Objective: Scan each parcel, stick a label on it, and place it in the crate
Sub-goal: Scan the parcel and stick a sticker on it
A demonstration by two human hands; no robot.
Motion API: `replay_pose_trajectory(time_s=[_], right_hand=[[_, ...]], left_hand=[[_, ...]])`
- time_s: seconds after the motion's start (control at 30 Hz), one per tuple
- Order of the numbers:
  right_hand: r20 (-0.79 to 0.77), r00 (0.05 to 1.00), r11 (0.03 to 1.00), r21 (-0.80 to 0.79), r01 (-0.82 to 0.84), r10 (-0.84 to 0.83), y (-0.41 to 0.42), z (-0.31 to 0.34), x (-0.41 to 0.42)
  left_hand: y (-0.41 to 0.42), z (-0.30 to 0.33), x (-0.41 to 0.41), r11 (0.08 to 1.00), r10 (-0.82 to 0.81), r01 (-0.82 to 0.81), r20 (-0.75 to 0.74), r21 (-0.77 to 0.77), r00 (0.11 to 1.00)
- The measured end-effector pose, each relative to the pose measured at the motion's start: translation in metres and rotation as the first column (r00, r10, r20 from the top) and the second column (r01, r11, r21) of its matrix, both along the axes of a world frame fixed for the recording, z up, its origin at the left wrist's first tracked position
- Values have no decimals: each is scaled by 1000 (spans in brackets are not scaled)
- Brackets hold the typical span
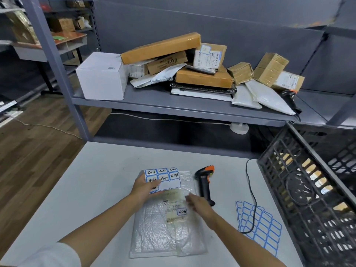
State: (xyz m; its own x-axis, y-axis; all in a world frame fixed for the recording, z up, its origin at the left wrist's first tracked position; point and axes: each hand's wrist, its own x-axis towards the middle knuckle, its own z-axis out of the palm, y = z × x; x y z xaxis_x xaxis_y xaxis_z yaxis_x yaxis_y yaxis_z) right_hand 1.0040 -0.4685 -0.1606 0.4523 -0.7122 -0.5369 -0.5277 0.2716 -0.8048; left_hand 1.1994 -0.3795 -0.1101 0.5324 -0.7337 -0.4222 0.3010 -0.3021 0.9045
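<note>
Head view: a bagged parcel [165,214] lies flat on the white surface [77,189], both hands over it.
Left hand [144,187] grips a label sheet [163,178] at the parcel's 12 o'clock end; right hand [196,204], fingers loosely spread and blurred, hovers at its 3 o'clock edge beside one stuck label [182,211]. A scanner [205,182] rests at 2 o'clock; the black crate [300,191] stands farther toward 3 o'clock.

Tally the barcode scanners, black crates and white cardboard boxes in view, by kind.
Barcode scanners: 2
Black crate: 1
White cardboard box: 1
Total: 4
</note>
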Motion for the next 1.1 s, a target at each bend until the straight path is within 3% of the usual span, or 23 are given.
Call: replay_pose_trajectory(time_s=[0.1, 0.27, 0.5, 0.67, 0.73, 0.87, 1.0, 1.1], right_hand=[[195, 952, 963, 177, 203, -236, -16, 20, -4], [404, 862, 919, 360, 159, -307, -27, 61, -13], [437, 856, 958, 197, 208, -276, -22, 78, -43], [447, 777, 897, 229, 379, -443, -34, 62, -103], [401, 742, 842, 215, 494, -537, -39, 51, -137], [143, 738, 747, 13, 665, -660, -37, 7, -204], [-69, 646, 649, -92, 755, -760, -31, -28, -239], [-215, 608, 644, -195, 740, -764, -29, -37, -242]], left_hand=[[1, 5, -5, 997, -72, 72, -31, -9, 997], [0, 16, -29, 953, -302, 302, -76, -19, 950], [-3, 17, -64, 849, -529, 529, -42, -10, 848], [0, 11, -69, 851, -522, 522, -26, 55, 853], [4, 5, -66, 873, -484, 482, 4, 78, 875], [10, -5, -60, 911, -399, 393, 24, 127, 917], [16, -15, -56, 930, -336, 325, 36, 168, 941], [20, -19, -54, 936, -313, 293, 78, 197, 947]])
